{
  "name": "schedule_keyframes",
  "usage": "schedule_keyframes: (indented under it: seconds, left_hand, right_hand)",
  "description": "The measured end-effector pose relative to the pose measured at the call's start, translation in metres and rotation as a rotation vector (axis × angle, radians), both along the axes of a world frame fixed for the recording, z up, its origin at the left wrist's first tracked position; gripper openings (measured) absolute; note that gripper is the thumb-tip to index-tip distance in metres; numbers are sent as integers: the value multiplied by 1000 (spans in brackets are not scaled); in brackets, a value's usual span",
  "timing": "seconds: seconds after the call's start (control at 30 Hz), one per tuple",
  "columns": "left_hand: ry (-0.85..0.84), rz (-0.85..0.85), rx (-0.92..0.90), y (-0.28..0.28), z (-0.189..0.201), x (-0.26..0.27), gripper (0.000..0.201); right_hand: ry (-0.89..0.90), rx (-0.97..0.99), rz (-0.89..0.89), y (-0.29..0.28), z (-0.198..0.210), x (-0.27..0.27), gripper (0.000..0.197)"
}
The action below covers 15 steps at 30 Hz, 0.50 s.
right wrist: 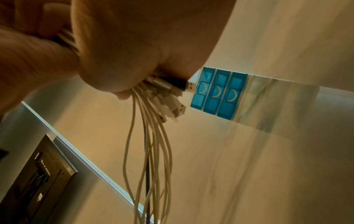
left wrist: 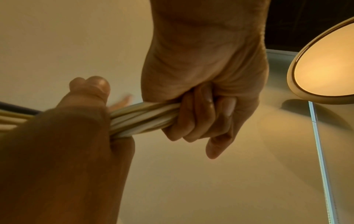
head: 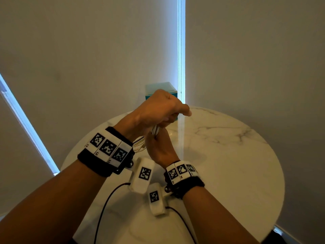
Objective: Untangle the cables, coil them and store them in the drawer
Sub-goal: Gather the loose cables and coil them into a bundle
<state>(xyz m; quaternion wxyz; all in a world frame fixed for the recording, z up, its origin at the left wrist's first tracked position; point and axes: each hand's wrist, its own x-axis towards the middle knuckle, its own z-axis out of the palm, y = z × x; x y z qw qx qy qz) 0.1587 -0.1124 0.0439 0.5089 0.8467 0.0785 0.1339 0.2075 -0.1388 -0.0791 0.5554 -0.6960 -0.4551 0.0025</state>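
A bundle of white cables (head: 155,130) is held above the round marble table (head: 228,155). My left hand (head: 163,106) grips its upper part in a fist. Just below, my right hand (head: 158,147) is closed around the lower part. In the left wrist view the twisted bundle (left wrist: 145,118) runs between my left hand (left wrist: 67,144) and my right hand (left wrist: 201,98). In the right wrist view, cable loops and several USB plugs (right wrist: 172,94) stick out of my right hand (right wrist: 134,37). The small blue drawer unit (head: 159,88) stands at the table's far edge, its three drawers (right wrist: 218,92) shut.
Black leads (head: 105,208) run from the wrist cameras across the near part of the table. Closed blinds (head: 88,50) hang behind the table, with a bright gap (head: 181,50) between them. A dark framed panel (right wrist: 38,174) shows in the right wrist view.
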Motion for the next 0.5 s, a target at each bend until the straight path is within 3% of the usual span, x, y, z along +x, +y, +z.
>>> schedule_keyframes:
  seconds: [0.1, 0.2, 0.33, 0.5]
  left_hand:
    - [13, 7, 5, -1, 0, 3, 22]
    - [14, 29, 2, 1, -3, 12, 30]
    - [-28, 49, 58, 3, -8, 22, 36]
    - [-29, 103, 168, 10, -17, 22, 66]
  right_hand:
    - [94, -44, 37, 1, 0, 0, 34]
    - [357, 22, 114, -2, 2, -2, 31]
    - [649, 151, 313, -8, -6, 3, 50]
    - [923, 231, 218, 2, -14, 7, 58]
